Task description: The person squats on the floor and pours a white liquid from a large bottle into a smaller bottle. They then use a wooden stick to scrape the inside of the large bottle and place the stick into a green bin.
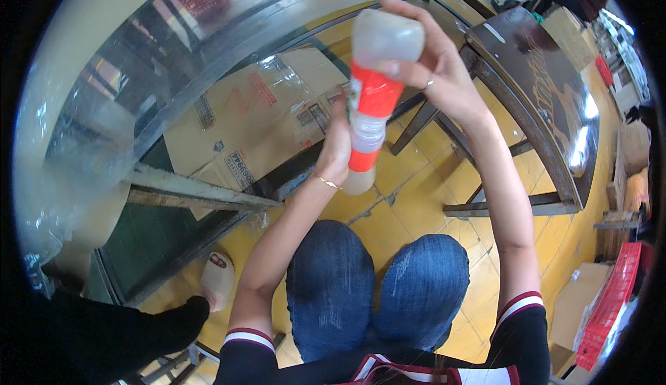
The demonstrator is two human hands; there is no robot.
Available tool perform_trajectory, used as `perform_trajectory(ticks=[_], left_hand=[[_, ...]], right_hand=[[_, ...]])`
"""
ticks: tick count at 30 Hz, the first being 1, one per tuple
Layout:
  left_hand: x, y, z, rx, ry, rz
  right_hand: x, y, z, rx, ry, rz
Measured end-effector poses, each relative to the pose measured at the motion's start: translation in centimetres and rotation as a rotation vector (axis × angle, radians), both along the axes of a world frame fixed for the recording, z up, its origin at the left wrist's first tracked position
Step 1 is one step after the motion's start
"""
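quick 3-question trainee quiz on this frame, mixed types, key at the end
1. True or false: both hands grip the plastic bottle with the red-orange label.
2. Which hand wears a ring? A) left hand B) right hand C) neither
3. Fill in: flattened ______ boxes lie under clear plastic sheeting beyond the bottle.

Key:
1. True. The right hand holds the upper end, the left hand the lower part.
2. B. The ring shows on a right finger; the left wrist carries a thin bracelet.
3. cardboard
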State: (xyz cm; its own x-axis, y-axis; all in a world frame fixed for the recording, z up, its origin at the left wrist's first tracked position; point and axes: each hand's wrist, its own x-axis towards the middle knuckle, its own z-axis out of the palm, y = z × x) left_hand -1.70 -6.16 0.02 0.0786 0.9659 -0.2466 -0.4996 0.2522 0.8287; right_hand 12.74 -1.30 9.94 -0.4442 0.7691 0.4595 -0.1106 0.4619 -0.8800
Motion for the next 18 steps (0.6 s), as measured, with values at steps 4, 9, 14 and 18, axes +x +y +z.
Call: perform_trajectory(ticks=[4, 9, 14, 18], left_hand=[[-0.1, 0.2, -0.1, 0.002, -0.018, -0.083], [0.1, 1.1, -1.8, -0.010, -0.006, -0.020], [0.1, 1.1, -2.5, -0.046, 0.013, -0.017], [0.2, 1.4, -2.5, -0.051, 0.043, -0.013]], right_hand=[[1.0, 1.2, -1.6, -0.256, 0.152, -0.020], [1.9, 2.4, -3.6, -0.476, 0.294, 0.027], [2.3, 3.3, -4.4, -0.521, 0.303, 0.030], [2.1, 3.4, -4.4, -0.571, 0.308, 0.085]])
